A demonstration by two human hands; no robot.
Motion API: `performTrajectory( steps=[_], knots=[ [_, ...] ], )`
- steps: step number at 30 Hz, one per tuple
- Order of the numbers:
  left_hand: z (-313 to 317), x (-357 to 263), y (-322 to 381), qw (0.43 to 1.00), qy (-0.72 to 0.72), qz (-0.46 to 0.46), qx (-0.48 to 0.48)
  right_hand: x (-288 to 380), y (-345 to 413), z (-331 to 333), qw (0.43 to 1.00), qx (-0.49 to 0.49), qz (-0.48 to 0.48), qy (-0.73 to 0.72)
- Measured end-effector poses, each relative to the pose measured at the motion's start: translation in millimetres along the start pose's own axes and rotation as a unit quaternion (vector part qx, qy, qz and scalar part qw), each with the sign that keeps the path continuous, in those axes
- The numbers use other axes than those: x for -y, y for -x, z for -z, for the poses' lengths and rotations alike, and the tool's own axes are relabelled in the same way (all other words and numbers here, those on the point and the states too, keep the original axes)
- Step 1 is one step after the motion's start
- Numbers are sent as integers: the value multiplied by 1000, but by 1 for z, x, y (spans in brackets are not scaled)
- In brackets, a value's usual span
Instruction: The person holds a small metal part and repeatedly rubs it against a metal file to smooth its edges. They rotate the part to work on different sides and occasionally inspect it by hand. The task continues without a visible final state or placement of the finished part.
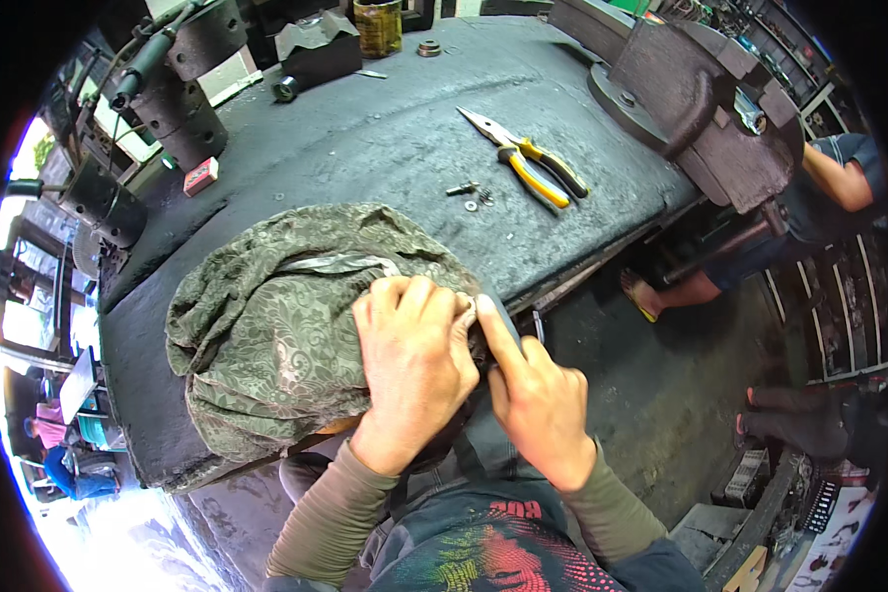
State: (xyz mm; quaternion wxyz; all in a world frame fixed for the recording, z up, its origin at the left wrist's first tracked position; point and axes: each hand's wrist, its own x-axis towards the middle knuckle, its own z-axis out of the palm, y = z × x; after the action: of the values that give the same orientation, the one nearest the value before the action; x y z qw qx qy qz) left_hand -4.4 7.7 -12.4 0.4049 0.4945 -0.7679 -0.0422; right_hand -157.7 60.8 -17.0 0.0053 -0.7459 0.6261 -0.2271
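Observation:
A bundled, patterned green cloth (288,333) lies at the near edge of the dark workbench (385,140). My left hand (418,355) rests on its right side, fingers curled and gripping something at the edge that I cannot make out. Against that spot my right hand (536,399) holds a flat, grey, blade-like tool (502,318), index finger stretched along it; its kind is unclear. Beyond the cloth lie long-nose pliers (536,166) with yellow and black handles, jaws closed. Near them are a small bolt (462,189), a washer (471,206) and a small spring (486,196).
A large bench vise (695,111) stands at the right corner. Perforated metal cylinders (181,122), a red matchbox (201,176), a metal ring (429,48) and a yellow can (377,28) line the far side. A person's leg (681,292) shows beyond the vise.

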Motion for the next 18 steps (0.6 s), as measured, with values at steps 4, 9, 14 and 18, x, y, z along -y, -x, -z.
performTrajectory(
  steps=[4, 9, 14, 18],
  knots=[
    [0, 0, -1, 1000, -8, -4, 0, 1, 0, -1, 1000, -23, 6, -12],
    [-1, 1, -1, 1000, -4, -7, -5, 1, -1, 0, 999, 48, -24, -1],
    [0, 2, 0, 1000, -2, -2, 0, 2, -3, 1, 999, 15, -14, -30],
    [-1, 2, 0, 1000, -8, -4, -12, 3, -3, 0, 1000, -23, 17, -5]
  ],
)
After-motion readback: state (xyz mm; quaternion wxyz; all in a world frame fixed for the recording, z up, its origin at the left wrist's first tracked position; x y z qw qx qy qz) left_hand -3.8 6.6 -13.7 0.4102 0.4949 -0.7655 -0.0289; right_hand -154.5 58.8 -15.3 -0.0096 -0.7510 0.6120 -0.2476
